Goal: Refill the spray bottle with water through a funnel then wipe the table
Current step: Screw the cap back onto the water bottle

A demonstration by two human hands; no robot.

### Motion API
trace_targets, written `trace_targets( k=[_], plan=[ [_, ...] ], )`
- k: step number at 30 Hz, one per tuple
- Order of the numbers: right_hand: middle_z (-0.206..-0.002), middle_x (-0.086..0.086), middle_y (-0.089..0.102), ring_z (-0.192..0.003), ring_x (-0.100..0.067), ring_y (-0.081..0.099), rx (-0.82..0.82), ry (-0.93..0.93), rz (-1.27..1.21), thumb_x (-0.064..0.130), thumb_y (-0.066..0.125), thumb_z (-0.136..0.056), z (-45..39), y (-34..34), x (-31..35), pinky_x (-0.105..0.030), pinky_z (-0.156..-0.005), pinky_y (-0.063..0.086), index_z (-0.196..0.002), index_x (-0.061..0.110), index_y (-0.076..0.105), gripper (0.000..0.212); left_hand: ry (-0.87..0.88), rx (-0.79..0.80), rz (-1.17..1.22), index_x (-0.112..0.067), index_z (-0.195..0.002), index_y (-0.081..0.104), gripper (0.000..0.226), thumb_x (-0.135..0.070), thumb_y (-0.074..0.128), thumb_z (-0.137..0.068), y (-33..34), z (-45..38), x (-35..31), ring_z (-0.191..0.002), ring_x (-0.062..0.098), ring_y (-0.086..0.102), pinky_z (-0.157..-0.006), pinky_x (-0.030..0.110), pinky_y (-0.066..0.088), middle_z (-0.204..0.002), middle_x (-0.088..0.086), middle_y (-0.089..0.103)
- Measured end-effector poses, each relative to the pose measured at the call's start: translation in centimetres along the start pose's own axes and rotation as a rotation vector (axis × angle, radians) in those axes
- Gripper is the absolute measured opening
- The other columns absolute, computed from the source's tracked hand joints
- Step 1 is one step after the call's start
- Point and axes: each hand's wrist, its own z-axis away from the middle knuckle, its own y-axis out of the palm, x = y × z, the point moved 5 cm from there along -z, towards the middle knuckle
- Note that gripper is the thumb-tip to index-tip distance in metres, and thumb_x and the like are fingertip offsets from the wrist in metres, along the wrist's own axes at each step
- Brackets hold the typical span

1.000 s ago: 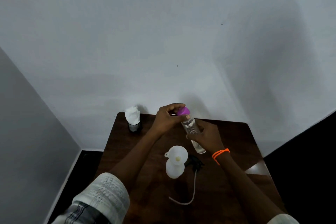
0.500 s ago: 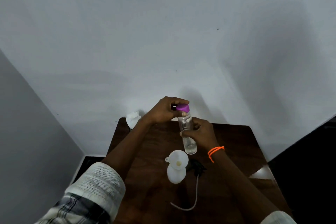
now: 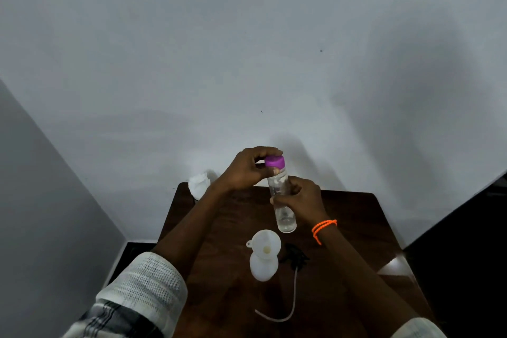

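Closest to the person, a thin white tube lay curled on the dark wooden table. It led up to the black spray head, which was off and lying flat. Just beside it stood the white spray bottle with a white funnel sitting in its open top.

A bit farther away, the right hand was wrapped around the middle of a clear water bottle, holding it up above the table. The left hand was pinching the purple cap on top with its fingers and thumb. The cap looked like it was still on.

At the back edge of the table sat some white tissue, near the wall.

So the spray bottle was open and the funnel was ready. No water had been poured yet, as far as could be told. Pouring, putting the spray head back, and wiping the table were all still to do.
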Motion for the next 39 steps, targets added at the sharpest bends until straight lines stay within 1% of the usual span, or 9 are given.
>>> trace_targets(
  k=[4,10,18,21,24,29,31,34,39],
  plan=[
    [-0.071,0.008,0.074,-0.067,-0.008,0.069,-0.023,0.001,-0.031,0.024,0.093,-0.056,0.0,-0.1,0.3,-0.027,-0.063,0.055,-0.073,0.029,0.072,0.028,-0.003,-0.107,0.081,-0.017,-0.118,0.074,0.039,-0.009,0.084,-0.081,0.0,0.6,-0.1,-0.11,0.01,0.07,-0.1,0.031,0.054,-0.116,-0.002,0.076],
    [-0.072,0.005,0.074,-0.069,-0.012,0.07,-0.038,0.023,-0.044,0.027,0.092,-0.055,-0.4,-0.1,0.5,-0.035,-0.068,0.059,-0.076,0.025,0.075,0.027,-0.061,-0.155,0.269,-0.009,-0.122,0.071,0.034,0.002,0.071,-0.09,0.2,1.3,0.5,-0.115,0.018,0.068,-0.105,0.038,0.052,-0.124,0.006,0.073],
    [-0.068,0.008,0.068,-0.064,-0.006,0.062,-0.036,-0.004,-0.04,0.029,0.094,-0.053,-0.9,0.3,1.8,-0.023,-0.062,0.051,-0.067,0.029,0.067,0.03,-0.028,-0.33,0.266,-0.013,-0.108,0.074,0.036,-0.014,0.09,-0.075,-0.4,1.5,-0.2,-0.106,0.021,0.071,-0.097,0.043,0.057,-0.112,0.001,0.076],
    [-0.066,0.009,0.067,-0.061,-0.005,0.062,-0.04,0.01,-0.059,0.027,0.094,-0.053,-1.0,0.4,2.0,-0.022,-0.061,0.049,-0.063,0.028,0.066,0.029,-0.04,-0.303,0.337,-0.006,-0.113,0.072,0.034,-0.004,0.083,-0.081,-0.7,1.4,-0.3,-0.108,0.023,0.072,-0.094,0.043,0.058,-0.118,0.006,0.074],
    [-0.066,0.01,0.069,-0.062,-0.006,0.064,-0.044,0.04,-0.076,0.025,0.094,-0.052,-1.2,0.5,1.8,-0.027,-0.064,0.054,-0.065,0.023,0.069,0.028,-0.058,-0.225,0.377,-0.004,-0.12,0.07,0.031,0.003,0.071,-0.09,-0.8,1.3,-0.2,-0.118,0.019,0.068,-0.104,0.042,0.053,-0.127,0.005,0.071],
    [-0.075,0.005,0.073,-0.074,-0.015,0.07,-0.039,0.039,-0.076,0.029,0.094,-0.052,-1.2,0.4,1.7,-0.034,-0.071,0.059,-0.074,0.021,0.073,0.031,-0.1,-0.264,0.407,-0.012,-0.129,0.066,0.042,-0.011,0.078,-0.088,-0.8,1.4,-0.3,-0.114,0.02,0.07,-0.099,0.041,0.057,-0.128,0.004,0.07],
    [-0.076,0.006,0.073,-0.074,-0.013,0.07,-0.041,0.034,-0.086,0.029,0.094,-0.053,-1.2,0.4,2.0,-0.032,-0.071,0.058,-0.074,0.025,0.073,0.03,-0.123,-0.329,0.453,-0.014,-0.126,0.067,0.048,-0.015,0.084,-0.081,-0.8,1.4,0.0,-0.108,0.022,0.072,-0.097,0.046,0.058,-0.126,0.007,0.069],
    [-0.074,0.007,0.073,-0.071,-0.012,0.069,-0.046,0.035,-0.1,0.028,0.093,-0.053,-1.3,0.2,2.2,-0.032,-0.07,0.058,-0.074,0.026,0.073,0.028,-0.146,-0.326,0.602,-0.01,-0.116,0.071,0.037,-0.014,0.08,-0.081,-0.6,1.3,0.8,-0.104,0.026,0.07,-0.101,0.055,0.054,-0.109,0.007,0.073],
    [-0.076,0.002,0.074,-0.075,-0.019,0.071,-0.054,0.055,-0.107,0.028,0.093,-0.052,-1.2,0.0,1.9,-0.039,-0.074,0.06,-0.077,0.019,0.075,0.032,-0.178,-0.264,0.673,-0.003,-0.124,0.067,0.026,-0.013,0.058,-0.102,0.2,1.1,0.4,-0.118,0.026,0.065,-0.105,0.043,0.052,-0.123,0.013,0.071]
  ],
)
